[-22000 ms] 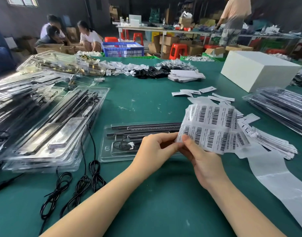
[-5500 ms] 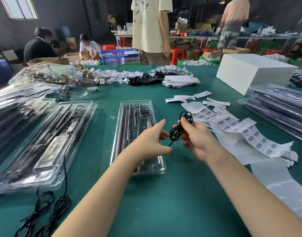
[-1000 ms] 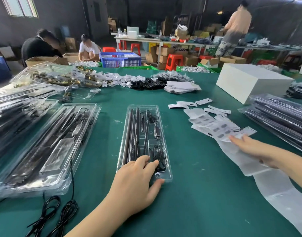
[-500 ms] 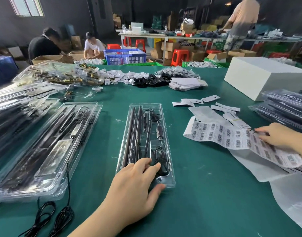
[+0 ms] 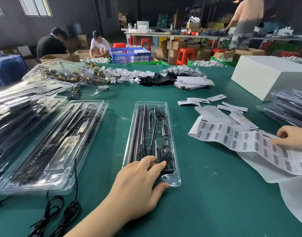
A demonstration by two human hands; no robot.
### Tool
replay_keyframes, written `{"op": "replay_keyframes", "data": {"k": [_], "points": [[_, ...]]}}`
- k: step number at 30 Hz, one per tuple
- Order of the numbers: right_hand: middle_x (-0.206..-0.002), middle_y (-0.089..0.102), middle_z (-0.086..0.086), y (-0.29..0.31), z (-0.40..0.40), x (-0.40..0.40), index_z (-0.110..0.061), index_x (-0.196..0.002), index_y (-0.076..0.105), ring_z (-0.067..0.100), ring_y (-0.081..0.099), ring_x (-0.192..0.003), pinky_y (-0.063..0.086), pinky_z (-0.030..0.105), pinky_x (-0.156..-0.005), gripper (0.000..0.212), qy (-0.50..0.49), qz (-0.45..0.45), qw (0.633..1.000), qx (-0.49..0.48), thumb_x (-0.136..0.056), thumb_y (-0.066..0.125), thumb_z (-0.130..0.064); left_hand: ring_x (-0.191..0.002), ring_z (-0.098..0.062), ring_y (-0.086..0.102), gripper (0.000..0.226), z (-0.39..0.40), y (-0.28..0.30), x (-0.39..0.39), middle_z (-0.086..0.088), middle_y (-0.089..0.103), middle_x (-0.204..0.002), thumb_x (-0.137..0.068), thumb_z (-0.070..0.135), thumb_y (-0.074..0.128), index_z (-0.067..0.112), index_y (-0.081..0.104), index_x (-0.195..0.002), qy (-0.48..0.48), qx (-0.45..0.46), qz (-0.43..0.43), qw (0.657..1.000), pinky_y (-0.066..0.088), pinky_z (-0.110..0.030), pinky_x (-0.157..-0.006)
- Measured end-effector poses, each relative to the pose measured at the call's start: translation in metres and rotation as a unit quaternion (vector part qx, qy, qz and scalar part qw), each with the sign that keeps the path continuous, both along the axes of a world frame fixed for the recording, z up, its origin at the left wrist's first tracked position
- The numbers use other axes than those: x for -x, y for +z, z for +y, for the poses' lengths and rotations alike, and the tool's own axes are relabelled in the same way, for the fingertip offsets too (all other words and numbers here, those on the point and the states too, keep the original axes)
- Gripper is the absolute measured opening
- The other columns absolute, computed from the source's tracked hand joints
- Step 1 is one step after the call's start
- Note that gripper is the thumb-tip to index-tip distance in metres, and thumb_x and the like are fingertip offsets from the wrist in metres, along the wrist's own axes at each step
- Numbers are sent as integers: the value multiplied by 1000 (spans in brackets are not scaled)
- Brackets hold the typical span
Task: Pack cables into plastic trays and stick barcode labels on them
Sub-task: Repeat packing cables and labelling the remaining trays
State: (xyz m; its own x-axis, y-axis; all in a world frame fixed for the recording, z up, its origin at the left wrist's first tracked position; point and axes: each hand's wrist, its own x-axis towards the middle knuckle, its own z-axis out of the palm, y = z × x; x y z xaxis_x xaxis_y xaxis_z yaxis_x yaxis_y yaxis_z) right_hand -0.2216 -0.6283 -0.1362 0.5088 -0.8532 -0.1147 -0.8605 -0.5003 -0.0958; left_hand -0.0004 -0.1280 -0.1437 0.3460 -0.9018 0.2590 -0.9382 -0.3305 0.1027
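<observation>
A clear plastic tray (image 5: 170, 106) lies lengthwise on the green table, holding dark rods and a coiled black cable (image 5: 165, 153) in its near compartment. My left hand (image 5: 138, 187) rests flat on the tray's near end, fingers on the lid and thumb at the near edge. To the right, a sheet of barcode labels (image 5: 232, 135) lies curled over white backing paper. My right hand (image 5: 293, 136) pinches that sheet near its right part. Two loose coiled black cables (image 5: 61, 212) lie at the near left.
Stacks of filled clear trays (image 5: 49, 142) crowd the left side, and more (image 5: 290, 106) sit at the right edge. A white box (image 5: 266, 77) stands at the far right. Small white cards (image 5: 203, 100), black cable bundles (image 5: 155, 79) and people working lie beyond.
My right hand moved from the backing paper to the label sheet and pulled it rightward. My left hand stayed on the tray's near end.
</observation>
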Motion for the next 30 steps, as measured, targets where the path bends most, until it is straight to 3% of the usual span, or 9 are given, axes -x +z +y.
{"op": "replay_keyframes", "data": {"k": [3, 7, 9, 11, 13, 16, 18, 26, 30], "points": [[-66, 63, -4, 9, 0, 5, -22, -75, 63, 21, 60, -64, 48, 34, -62, 26, 3, -81, 994, 68, -68, 85, -32, -83, -13, 69, 52, 0, 2, -3, 4, 66, -112, -86, 54, 40, 25, 68, -118, 9, -9, -7, 1000, 55, -23, -73], [-83, 69, 13, 34, 47, -13, -15, -103, 64, 36, 63, -74, 53, 48, -72, 21, 47, -180, 950, 252, -91, 55, -29, -100, -18, 66, 55, -3, 3, -6, 3, 59, -127, -88, 57, 43, 27, 60, -130, 40, -9, 20, 999, 50, -28, -86], [-83, 71, 9, 56, 105, -29, -20, -103, 65, 29, 63, -71, 52, 38, -67, 18, 97, -303, 913, 255, -94, 55, -32, -115, -18, 57, 60, -8, 1, -4, 6, 47, -140, -92, 64, 34, 31, 45, -141, 54, -42, 28, 997, 41, -27, -97], [-74, 68, -9, 74, 173, -49, -29, -94, 67, 6, 60, -58, 45, 21, -50, 8, 148, -403, 886, 177, -91, 63, -35, -122, -17, 48, 62, -12, -4, -4, 7, 37, -145, -94, 65, 24, 32, 33, -145, 61, -67, 4, 996, 32, -26, -102], [-77, 67, -9, 75, 228, -70, -26, -94, 66, 3, 61, -59, 47, 16, -49, 5, 120, -484, 865, -49, -90, 66, -26, -117, -17, 50, 55, -13, -3, -3, 7, 42, -138, -95, 61, 26, 29, 38, -138, 58, -56, 5, 997, 31, -24, -97], [-91, 70, 9, 53, 274, -94, -15, -100, 67, 20, 64, -71, 51, 28, -64, 13, 10, -424, 845, -326, -90, 64, -7, -99, -20, 54, 33, -12, 0, -1, 5, 50, -113, -98, 50, 29, 24, 45, -110, 31, -31, 7, 999, 32, -24, -85], [-83, 73, 12, 36, 294, -103, -12, -98, 65, 21, 68, -63, 53, 27, -54, 15, -23, -367, 830, -419, -90, 60, 0, -98, -26, 54, 26, -13, 1, 3, -1, 49, -117, -100, 43, 25, 23, 42, -105, 23, -47, -8, 999, 36, -30, -92], [-69, 70, -1, 18, 314, -113, -14, -101, 64, 9, 63, -52, 49, 20, -48, 16, -57, -295, 799, -520, -86, 68, -11, -124, -31, 48, 25, -16, -2, 2, -7, 49, -130, -104, 32, 21, 19, 42, -109, 43, -19, 37, 998, 29, -37, -106], [-70, 71, 2, 19, 310, -116, -11, -108, 62, 10, 63, -52, 51, 23, -54, 20, -88, -375, 775, -501, -88, 67, -10, -105, -31, 53, 20, -14, 3, 2, -3, 55, -114, -105, 32, 25, 19, 39, -98, 34, 39, 48, 997, 33, -31, -88]]}}
